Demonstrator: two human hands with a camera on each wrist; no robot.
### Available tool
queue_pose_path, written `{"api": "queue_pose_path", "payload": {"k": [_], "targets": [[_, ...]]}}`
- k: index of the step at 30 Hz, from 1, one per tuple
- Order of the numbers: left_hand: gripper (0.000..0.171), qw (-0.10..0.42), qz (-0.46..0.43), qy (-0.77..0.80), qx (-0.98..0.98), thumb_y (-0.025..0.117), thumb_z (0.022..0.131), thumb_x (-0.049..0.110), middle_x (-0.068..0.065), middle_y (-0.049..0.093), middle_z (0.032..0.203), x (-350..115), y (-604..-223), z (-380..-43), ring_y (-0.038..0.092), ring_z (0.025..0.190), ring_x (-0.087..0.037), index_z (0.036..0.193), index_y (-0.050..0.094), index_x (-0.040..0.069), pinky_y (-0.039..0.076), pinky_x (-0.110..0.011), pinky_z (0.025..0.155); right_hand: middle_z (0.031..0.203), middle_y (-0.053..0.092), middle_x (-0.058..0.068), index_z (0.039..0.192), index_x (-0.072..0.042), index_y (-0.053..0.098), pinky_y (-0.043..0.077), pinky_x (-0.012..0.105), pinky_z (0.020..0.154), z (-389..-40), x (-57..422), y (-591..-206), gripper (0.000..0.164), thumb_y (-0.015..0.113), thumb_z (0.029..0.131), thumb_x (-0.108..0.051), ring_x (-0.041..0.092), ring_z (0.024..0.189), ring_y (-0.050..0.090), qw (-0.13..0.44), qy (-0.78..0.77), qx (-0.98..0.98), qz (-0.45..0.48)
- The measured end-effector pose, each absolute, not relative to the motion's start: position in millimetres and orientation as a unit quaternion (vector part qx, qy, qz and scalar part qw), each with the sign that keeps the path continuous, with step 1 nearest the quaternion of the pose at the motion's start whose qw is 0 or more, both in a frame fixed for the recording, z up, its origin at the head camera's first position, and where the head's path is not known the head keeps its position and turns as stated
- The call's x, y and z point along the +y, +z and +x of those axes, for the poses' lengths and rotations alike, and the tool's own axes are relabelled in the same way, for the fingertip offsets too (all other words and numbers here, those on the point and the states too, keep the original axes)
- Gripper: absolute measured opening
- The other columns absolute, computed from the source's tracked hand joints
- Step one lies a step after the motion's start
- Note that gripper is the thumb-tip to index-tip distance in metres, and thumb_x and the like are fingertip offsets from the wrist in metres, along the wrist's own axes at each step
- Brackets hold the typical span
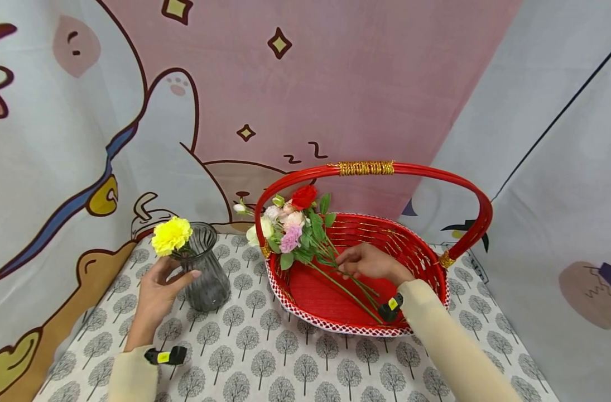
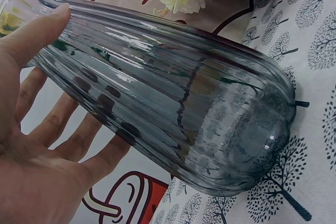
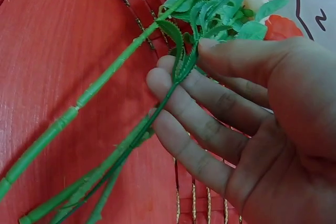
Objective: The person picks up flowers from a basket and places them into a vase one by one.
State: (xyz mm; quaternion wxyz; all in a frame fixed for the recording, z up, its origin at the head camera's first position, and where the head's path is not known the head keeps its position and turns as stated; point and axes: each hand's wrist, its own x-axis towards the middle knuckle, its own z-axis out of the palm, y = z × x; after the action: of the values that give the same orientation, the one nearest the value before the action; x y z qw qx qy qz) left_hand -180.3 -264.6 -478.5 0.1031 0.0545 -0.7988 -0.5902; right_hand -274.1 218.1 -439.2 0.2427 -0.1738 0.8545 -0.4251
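Left hand: the left hand [image 1: 159, 287] grasps a ribbed grey glass vase [image 1: 205, 282], thumb against the near side below the rim, the other fingers round the far side.
Vase: just ahead of the left hand and toward the right one; its wide mouth flares.
Yellow carnation [image 1: 171, 235]: in the vase, its bloom leaning out over the rim directly beyond the left hand's fingers.
Right hand: the right hand [image 1: 367, 262] lightly pinches a thin leafy stem [image 3: 170, 94] between thumb and fingertips, the fingers loosely curled.
Flower stems: a thicker, jointed green stem [image 3: 107, 80] lies beside the leafy one; the cut ends point back toward the right wrist.
Blooms: between the hands, ahead and left of the right hand, over the basket's left edge: a red flower [image 1: 304, 196], a lilac carnation [image 1: 290, 239], pale pink blooms [image 1: 293, 220] and a creamy white bloom [image 1: 260, 231].
Red woven basket [image 1: 310, 293]: beneath and around the right hand, with red-and-white trim along the rim.
Basket handle [image 1: 438, 177]: arches beyond the right hand, gold cord [image 1: 366, 168] wound at its top.
Tree-print tablecloth [image 1: 262, 363]: below both hands, under the basket.
Cartoon-print curtain [image 1: 375, 95]: behind everything, beyond both hands.
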Motion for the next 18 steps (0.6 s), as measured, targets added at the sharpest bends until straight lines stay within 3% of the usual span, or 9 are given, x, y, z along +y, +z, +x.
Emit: {"api": "queue_pose_path", "payload": {"k": [5,13,18], "targets": [[0.048,0.107,0.047,-0.590,-0.799,0.081,0.090,0.030,0.012,0.062,0.121,-264.2,-478.7,-180.0,0.053,0.118,0.011,0.130,0.061,0.012,0.053,-0.006,0.091,0.107,0.076,0.018,0.118,-0.003,0.070,0.064,0.041,0.078,-274.5,217.0,-441.1,0.020,0.062,0.101,-0.009,0.040,0.096,0.072,0.243,-0.430,0.853,-0.172],[0.048,0.108,0.052,-0.585,-0.802,0.081,0.090,0.031,0.012,0.061,0.121,-264.1,-478.6,-179.1,0.053,0.118,0.011,0.129,0.061,0.013,0.052,-0.006,0.090,0.100,0.077,0.011,0.112,-0.002,0.068,0.063,0.044,0.078,-272.3,215.2,-435.2,0.014,0.067,0.098,-0.006,0.045,0.100,0.069,0.237,-0.438,0.851,-0.166],[0.047,0.103,0.058,-0.582,-0.804,0.082,0.090,0.034,0.012,0.061,0.121,-264.3,-478.0,-179.2,0.052,0.122,0.008,0.127,0.061,0.013,0.052,-0.007,0.091,0.098,0.079,0.009,0.118,-0.003,0.071,0.063,0.044,0.077,-270.5,216.1,-433.3,0.021,0.068,0.097,-0.005,0.038,0.093,0.071,0.229,-0.425,0.860,-0.162]]}}
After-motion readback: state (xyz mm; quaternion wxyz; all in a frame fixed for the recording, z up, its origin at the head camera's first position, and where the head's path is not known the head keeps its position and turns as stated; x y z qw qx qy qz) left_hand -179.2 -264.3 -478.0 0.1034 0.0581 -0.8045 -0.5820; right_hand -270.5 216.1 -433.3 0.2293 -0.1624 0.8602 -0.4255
